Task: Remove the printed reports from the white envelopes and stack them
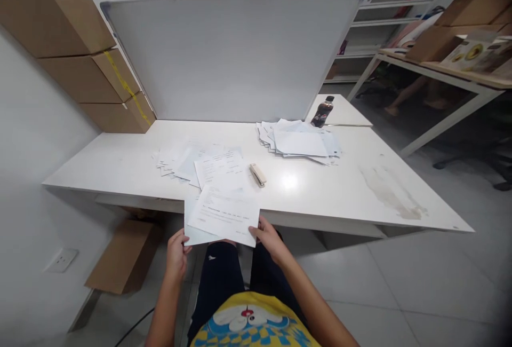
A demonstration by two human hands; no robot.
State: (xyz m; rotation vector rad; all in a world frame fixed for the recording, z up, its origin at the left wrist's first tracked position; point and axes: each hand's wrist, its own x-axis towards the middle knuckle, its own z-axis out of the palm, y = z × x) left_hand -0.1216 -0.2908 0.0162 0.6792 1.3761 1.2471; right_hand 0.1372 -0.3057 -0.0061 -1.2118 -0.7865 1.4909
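White paper sits central in my head view: the held sheets [224, 213] overlap at the near edge of the desk [324, 189]. The left hand [177, 251] pinches their lower-left corner, the right hand [272, 239] their right edge, thumbs on top, fingers closed, apparently to hold them flat and readable. I see the stapler [257, 174] beside the loose sheets [220, 168], presumably for easy reach; the farther pile [302, 143] lies apart, perhaps to avoid mixing.

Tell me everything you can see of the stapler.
The stapler is cream, seemingly plastic; its lower side looks darker and metallic. It lies slanted on the white table, its near end angled right, just right of the printed sheets; whether they touch is unclear. The left hand and right hand are both off it.
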